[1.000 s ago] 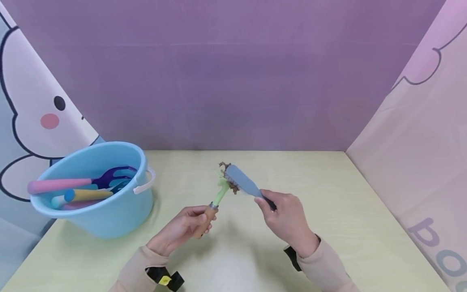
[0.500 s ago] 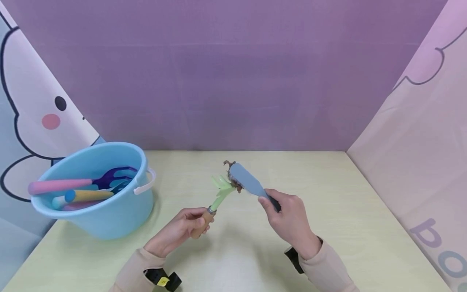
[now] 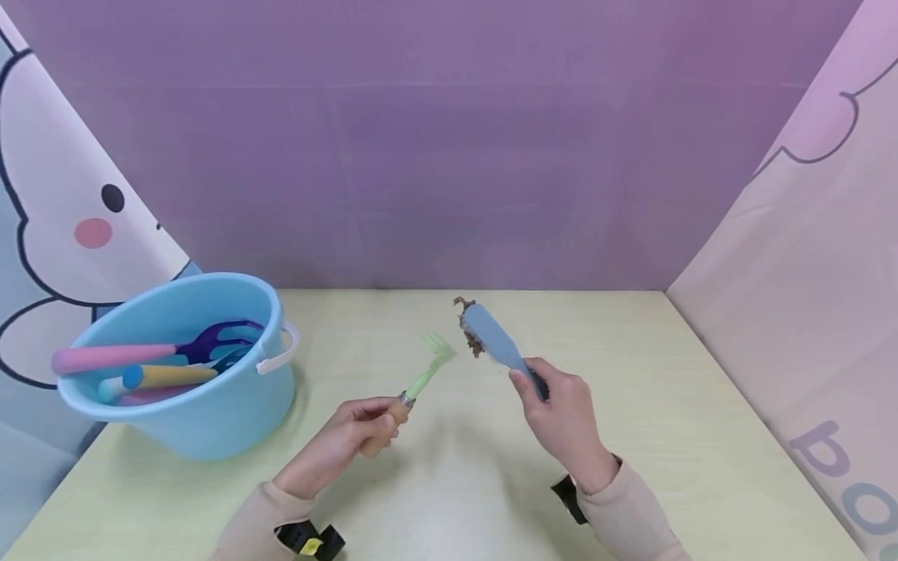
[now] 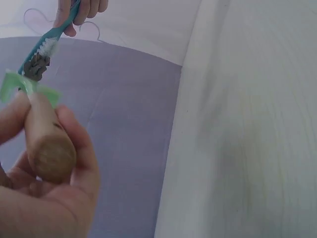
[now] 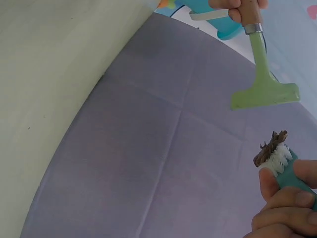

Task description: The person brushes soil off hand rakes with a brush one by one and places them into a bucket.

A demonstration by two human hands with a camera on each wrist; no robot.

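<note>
My left hand [image 3: 344,440] grips the wooden handle of a small hand rake [image 3: 440,354], its light green head pointing up and away. In the right wrist view the rake's head [image 5: 265,94] looks broad and flat-edged. My right hand [image 3: 561,409] holds a blue scrub brush [image 3: 494,335] by its dark handle end, bristles turned toward the rake. Brown, crumbly debris [image 3: 471,331] clings to the bristles. White bristles [image 5: 277,159] show under that clump in the right wrist view. A gap separates brush and rake, both held above the table.
A light blue bucket [image 3: 210,432] with a white handle stands on the table at left. Inside lie a purple fork with a pink handle [image 3: 115,358] and a yellow-handled tool [image 3: 171,375]. A purple backdrop [image 3: 463,156] rises behind the pale table [image 3: 666,389].
The brush, which overlapped the rake's head a second ago, has moved right and up with its debris. The rake has tilted and shifted slightly left, so the two now stand apart.
</note>
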